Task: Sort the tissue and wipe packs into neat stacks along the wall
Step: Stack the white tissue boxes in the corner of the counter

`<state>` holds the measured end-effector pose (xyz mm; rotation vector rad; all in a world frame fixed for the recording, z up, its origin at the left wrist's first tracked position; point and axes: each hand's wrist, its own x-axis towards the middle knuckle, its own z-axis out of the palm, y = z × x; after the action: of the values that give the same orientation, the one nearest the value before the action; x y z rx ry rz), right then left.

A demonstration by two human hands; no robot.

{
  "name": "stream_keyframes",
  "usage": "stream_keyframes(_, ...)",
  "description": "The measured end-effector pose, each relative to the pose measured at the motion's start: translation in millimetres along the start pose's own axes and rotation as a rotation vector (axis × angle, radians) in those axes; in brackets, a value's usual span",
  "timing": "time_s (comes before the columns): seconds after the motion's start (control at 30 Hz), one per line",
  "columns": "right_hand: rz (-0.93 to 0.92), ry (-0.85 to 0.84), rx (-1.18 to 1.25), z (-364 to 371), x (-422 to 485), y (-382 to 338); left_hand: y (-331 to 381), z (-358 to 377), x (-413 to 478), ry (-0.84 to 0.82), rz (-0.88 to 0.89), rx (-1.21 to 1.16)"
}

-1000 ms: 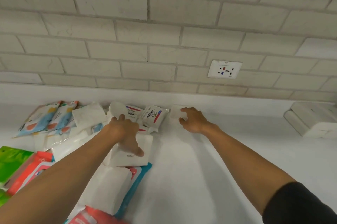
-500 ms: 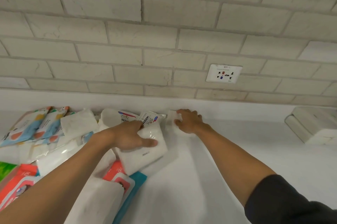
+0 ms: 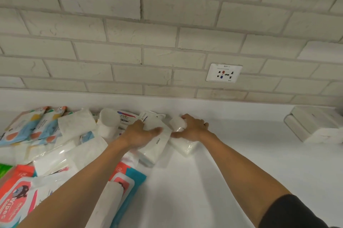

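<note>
Left hand [image 3: 141,135] grips flat white plastic-wrapped tissue pack [image 3: 157,146], thumb across top. Pack tilted at right edge of jumbled pile of packs [image 3: 55,135], looks bound for stack. Right hand [image 3: 194,129] curls over clear-wrapped white tissue pack [image 3: 184,147] on white counter [image 3: 204,181] near pale brick wall [image 3: 167,42], probably steadying stack spot. Both forearms stretched forward, wrists low.

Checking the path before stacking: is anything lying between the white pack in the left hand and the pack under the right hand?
Nothing visible does. The white pack in the left hand sits right beside the clear-wrapped pack under the right hand, with no item between them.
</note>
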<state>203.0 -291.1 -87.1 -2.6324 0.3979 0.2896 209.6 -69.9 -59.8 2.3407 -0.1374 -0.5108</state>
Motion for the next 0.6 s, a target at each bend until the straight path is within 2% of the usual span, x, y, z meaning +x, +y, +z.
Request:
stream_keyframes(0.17, -0.027, 0.060, 0.118, -0.4, -22.1, -2.8, 5.7, 3.5, -13.2, 0.091, 0.007, -0.108)
stream_keyframes(0.33, -0.002, 0.075, 0.189, 0.4, -48.4, 9.6, 8.1, 4.9, -23.7, 0.103, -0.001, -0.253)
stream_keyframes(0.6, 0.046, 0.234, 0.651, -5.8, -103.7, 45.0, 24.1, 15.4, -38.7, 0.096, -0.020, -0.413)
